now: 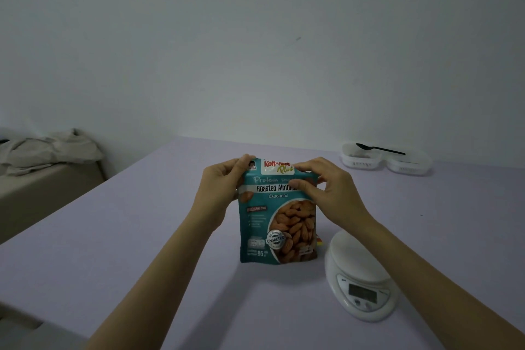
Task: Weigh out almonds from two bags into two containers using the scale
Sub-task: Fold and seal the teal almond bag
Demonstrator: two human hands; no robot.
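While the left hand [224,179] closes its grip on the top left corner of the teal almond bag [272,224] and the right hand [326,190] pinches the top right edge, thumb laid across the printed front, the bag is held upright over the middle of the lilac counter [142,236]; whether its base rests there I cannot tell. Just right of it sits the white scale [358,273], its round platform bare. Well apart, at the far right by the wall, the left container [358,162] and right container [409,166], both white and shallow, sit side by side, with a black spoon [379,148] lying across their rims. A few dark bits show in the left one, too small to identify.
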